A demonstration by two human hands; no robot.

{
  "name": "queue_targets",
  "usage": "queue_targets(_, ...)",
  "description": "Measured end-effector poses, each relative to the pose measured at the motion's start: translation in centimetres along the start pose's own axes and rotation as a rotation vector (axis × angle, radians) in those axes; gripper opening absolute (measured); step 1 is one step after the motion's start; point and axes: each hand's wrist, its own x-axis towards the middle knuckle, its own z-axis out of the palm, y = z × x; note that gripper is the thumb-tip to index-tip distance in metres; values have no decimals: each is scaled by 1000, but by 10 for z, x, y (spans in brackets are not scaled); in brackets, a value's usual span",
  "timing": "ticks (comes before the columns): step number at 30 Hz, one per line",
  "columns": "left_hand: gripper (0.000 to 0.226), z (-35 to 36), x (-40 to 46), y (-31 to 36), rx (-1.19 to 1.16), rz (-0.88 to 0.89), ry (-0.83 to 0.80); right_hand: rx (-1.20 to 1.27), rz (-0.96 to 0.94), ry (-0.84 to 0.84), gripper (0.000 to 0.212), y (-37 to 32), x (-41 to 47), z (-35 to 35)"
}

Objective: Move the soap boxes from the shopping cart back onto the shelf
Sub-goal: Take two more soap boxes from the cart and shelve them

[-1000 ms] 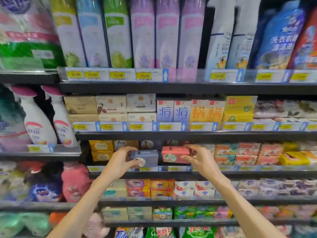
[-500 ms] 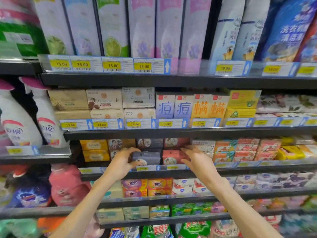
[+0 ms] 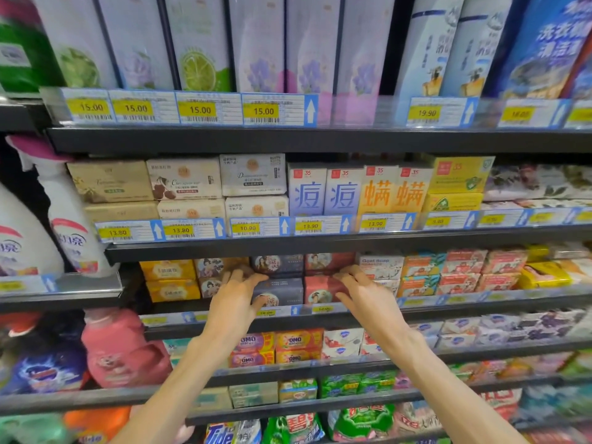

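A dark grey-blue soap box (image 3: 282, 291) stands on the third shelf (image 3: 224, 325) under another of its kind. My left hand (image 3: 235, 302) grips its left end, fingers over the top, thumb below. Right beside it stands a red soap box (image 3: 320, 290), also under a matching one. My right hand (image 3: 365, 296) holds its right end, fingers curled over the top edge. Both boxes sit inside the shelf, behind the price strip. The shopping cart is out of view.
Yellow soap boxes (image 3: 169, 280) stand to the left, a white Goat Soap box (image 3: 381, 265) and orange boxes (image 3: 423, 274) to the right. The shelf above (image 3: 320, 243) hangs low over the boxes. Spray bottles (image 3: 70, 225) fill the left bay.
Both hands have pushed the two soap boxes from in front of the shelf edge back into the shelf, beneath the matching boxes. The camera has moved closer.
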Motion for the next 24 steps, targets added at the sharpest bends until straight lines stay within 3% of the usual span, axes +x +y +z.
queue_targets(9, 40, 4, 3, 9, 26, -8, 19, -41, 17, 32, 26, -3, 4, 4)
queue_targets(24, 40, -3, -6, 18, 20, -17, 31, 2, 63, 4, 36, -8, -1, -2)
